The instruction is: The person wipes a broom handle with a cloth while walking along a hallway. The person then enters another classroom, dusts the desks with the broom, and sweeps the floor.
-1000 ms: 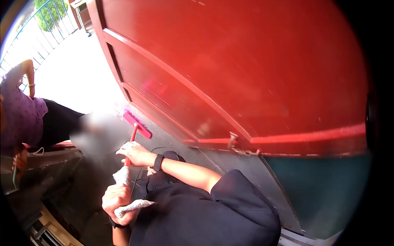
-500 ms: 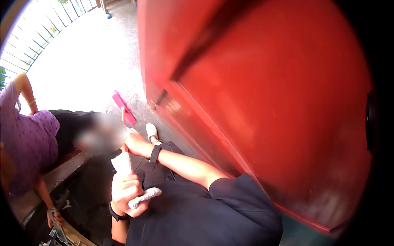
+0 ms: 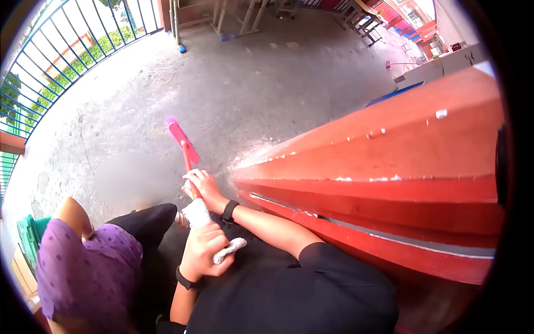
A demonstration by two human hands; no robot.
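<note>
A broom [image 3: 183,139] with a long pink head lies against the concrete floor, its orange-brown handle running back toward me. My right hand [image 3: 206,189], a black band at its wrist, is closed around the handle. Nearer my body, my left hand [image 3: 203,250] grips a bunched white cloth [image 3: 196,214], possibly a knit glove, where the handle enters it. One end of the cloth sticks out beside my left thumb. Whether those fingers also reach the handle underneath is hidden.
A red door or panel [image 3: 378,203] with chipped edges stands close on my right. At left a person in a purple spotted top [image 3: 89,273] is beside me. Blue railings [image 3: 67,67] border the floor [image 3: 267,83]; tables and stools [image 3: 361,16] stand farther back.
My view has swung, showing more floor and the red panel's edge. Both hands and the broom sit slightly farther right in view, grips unchanged. The purple-clad person appears lower and closer.
</note>
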